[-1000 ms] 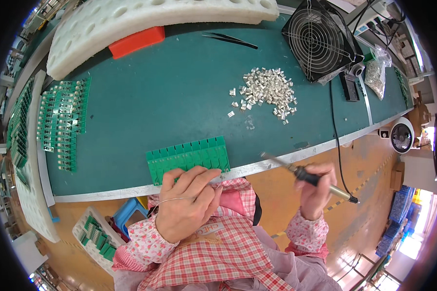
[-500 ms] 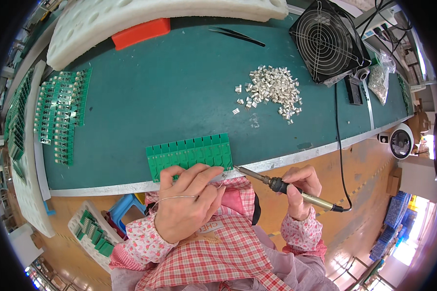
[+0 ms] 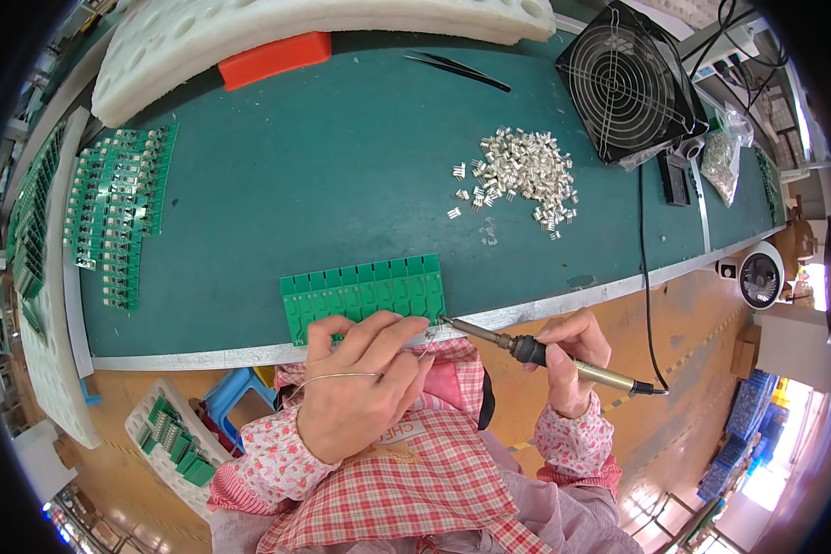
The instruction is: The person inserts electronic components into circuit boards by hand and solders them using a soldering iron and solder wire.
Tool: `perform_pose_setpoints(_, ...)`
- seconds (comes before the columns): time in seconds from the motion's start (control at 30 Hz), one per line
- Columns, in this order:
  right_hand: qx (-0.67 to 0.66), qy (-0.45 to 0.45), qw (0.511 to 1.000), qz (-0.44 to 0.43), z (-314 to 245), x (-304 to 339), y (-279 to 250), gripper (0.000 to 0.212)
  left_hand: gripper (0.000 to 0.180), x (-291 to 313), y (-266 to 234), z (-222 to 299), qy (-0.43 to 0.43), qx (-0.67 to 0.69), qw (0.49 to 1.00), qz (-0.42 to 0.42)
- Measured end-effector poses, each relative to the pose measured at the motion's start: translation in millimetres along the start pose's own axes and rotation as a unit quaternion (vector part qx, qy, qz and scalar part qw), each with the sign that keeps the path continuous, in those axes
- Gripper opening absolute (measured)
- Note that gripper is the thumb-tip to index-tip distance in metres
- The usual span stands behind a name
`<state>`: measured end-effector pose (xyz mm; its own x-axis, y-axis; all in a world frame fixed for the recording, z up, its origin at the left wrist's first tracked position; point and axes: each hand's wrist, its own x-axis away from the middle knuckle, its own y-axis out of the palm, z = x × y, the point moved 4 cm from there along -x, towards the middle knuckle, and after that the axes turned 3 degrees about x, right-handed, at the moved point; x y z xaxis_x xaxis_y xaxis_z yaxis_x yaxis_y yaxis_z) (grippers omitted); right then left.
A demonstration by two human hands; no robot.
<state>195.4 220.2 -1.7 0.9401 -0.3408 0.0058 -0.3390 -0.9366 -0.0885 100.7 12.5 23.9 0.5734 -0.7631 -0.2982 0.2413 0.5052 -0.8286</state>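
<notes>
A green circuit board panel [image 3: 365, 288], divided into a row of narrow sections, lies at the table's near edge. My left hand [image 3: 365, 383] rests over its lower edge, fingers bent together around a thin solder wire [image 3: 346, 375] that loops across the back of the hand. The wire's end by the board is too small to make out. In my right hand [image 3: 572, 355] is a soldering iron [image 3: 529, 351], gripped by its dark collar like a pen. Its tip points left and meets the panel's lower right corner, close to the left fingertips.
Small white connectors [image 3: 526, 175] lie heaped beyond the panel, with tweezers [image 3: 459, 70] farther back. A black fan [image 3: 623, 83] stands at the far right; the iron's cord [image 3: 644, 268] hangs over the table edge. Finished-looking boards [image 3: 120, 203] lie left, near white foam [image 3: 55, 369] and a red box [image 3: 275, 61].
The whole picture has shifted very slightly. Both hands, the panel and the soldering iron keep nearly the same places relative to each other.
</notes>
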Motion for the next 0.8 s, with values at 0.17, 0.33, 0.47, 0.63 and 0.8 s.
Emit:
perform_pose_setpoints(0.17, 0.015, 0.004, 0.999, 0.042, -1, -4, 6, 0.024, 0.019, 0, 0, -1, -0.001, 0.006, 1.000, 0.001)
perform_pose_setpoints(0.33, 0.024, 0.002, 0.999, 0.035, -1, -6, 5, 0.023, 0.018, 1, 0, -2, -0.003, 0.012, 1.000, -0.003)
perform_pose_setpoints(0.47, 0.013, -0.013, 1.000, -0.012, 0, -5, -4, 0.018, 0.019, -1, 0, -2, -0.004, 0.015, 1.000, 0.001)
perform_pose_setpoints(0.63, 0.048, -0.048, 0.998, -0.014, -1, -5, -4, 0.017, 0.017, 2, 1, -4, -0.005, 0.030, 1.000, 0.004)
perform_pose_setpoints(0.8, 0.022, -0.045, 0.996, 0.073, -1, 3, -7, 0.019, 0.017, 4, -6, -10, -0.013, 0.065, 0.998, 0.000)
